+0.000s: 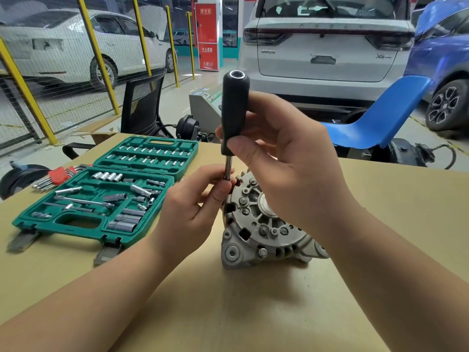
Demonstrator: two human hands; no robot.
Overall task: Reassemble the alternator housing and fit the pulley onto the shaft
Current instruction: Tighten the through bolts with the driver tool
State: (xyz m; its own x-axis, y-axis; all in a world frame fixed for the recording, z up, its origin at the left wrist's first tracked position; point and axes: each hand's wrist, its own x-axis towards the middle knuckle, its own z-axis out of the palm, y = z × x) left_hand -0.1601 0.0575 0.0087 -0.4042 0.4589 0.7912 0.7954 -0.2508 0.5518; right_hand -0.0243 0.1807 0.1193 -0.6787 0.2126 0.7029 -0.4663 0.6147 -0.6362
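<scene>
A grey cast alternator housing (258, 229) stands on the table (228, 313), its finned face toward me, with bolts and mounting ears showing. My right hand (286, 158) grips the black handle of a socket driver (234, 110), held upright over the housing's top left edge. My left hand (200, 199) pinches the driver's steel shaft near its lower end, where the tip meets the housing; the tip itself is hidden by my fingers. No pulley is visible.
An open green socket set case (101, 194) lies at the left, with a red-held hex key set (58, 175) behind it. A black office chair (142, 105) and a blue chair (380, 120) stand behind the table. Parked cars fill the background.
</scene>
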